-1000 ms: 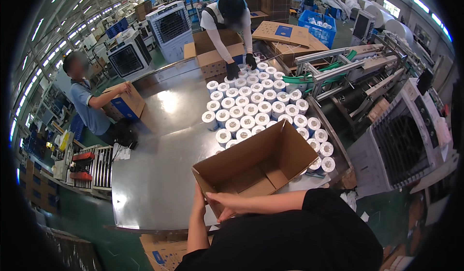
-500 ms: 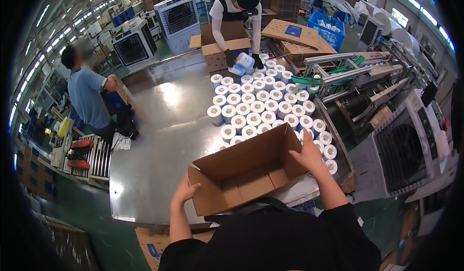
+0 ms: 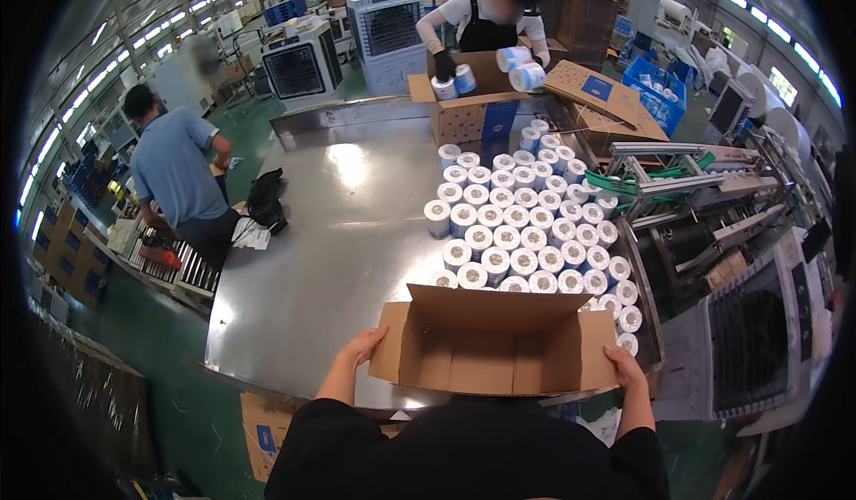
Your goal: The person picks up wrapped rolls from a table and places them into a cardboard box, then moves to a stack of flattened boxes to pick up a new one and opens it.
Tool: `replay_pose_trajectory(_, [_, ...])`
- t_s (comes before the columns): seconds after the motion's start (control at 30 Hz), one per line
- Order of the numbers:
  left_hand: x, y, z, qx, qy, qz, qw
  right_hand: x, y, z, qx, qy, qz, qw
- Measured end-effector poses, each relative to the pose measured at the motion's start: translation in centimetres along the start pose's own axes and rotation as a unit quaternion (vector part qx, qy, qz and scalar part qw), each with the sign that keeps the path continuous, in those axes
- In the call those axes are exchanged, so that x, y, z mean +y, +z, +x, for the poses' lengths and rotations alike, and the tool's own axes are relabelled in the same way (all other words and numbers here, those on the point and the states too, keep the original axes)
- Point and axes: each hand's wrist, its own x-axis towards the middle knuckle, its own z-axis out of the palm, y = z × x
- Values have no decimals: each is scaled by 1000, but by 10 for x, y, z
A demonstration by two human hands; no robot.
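An open brown cardboard box (image 3: 481,357) stands at the near edge of the metal table (image 3: 312,277), its inside bare and facing up. My left hand (image 3: 364,345) grips the flap at its left end, thumb on top. At the other end my right hand (image 3: 626,366) holds the right flap, with part of the fingers hidden behind the cardboard. Just beyond the box, many white-topped rolls with blue sides (image 3: 508,217) stand upright in close rows, and the raised back flap hides some of them.
Across the table a co-worker in black gloves (image 3: 443,65) holds rolls over another carton (image 3: 473,118). A person in a blue shirt (image 3: 183,166) stands left by a roller conveyor (image 3: 169,264). A machine frame with green parts (image 3: 678,170) borders the right side; a black bag (image 3: 265,199) lies at the left edge.
The box has turned square to me, and its flaps have opened outward. My right hand has come lower and nearer. The co-worker has lifted rolls to the far carton; the blue-shirted person has turned and bent.
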Motion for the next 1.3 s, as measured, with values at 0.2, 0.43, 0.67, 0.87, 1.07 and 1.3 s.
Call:
replay_pose_trajectory(0.2, [33,43,-46,254,194,412,853,11,14,3,305,-321,-568,694])
replay_pose_trajectory(0.43, [34,105,-73,201,141,578,778,-16,104,1,282,-127,-661,684])
replay_pose_trajectory(0.67, [35,99,-66,148,109,572,800,-5,89,7,228,-128,-662,702])
replay_pose_trajectory(0.87, [28,96,-63,150,130,546,814,-10,91,1,220,-129,-622,740])
replay_pose_trajectory(1.07, [31,96,-64,144,136,537,820,-6,84,4,206,-131,-621,744])
replay_pose_trajectory(1.3, [22,87,-56,123,172,497,841,-3,82,7,202,-121,-618,750])
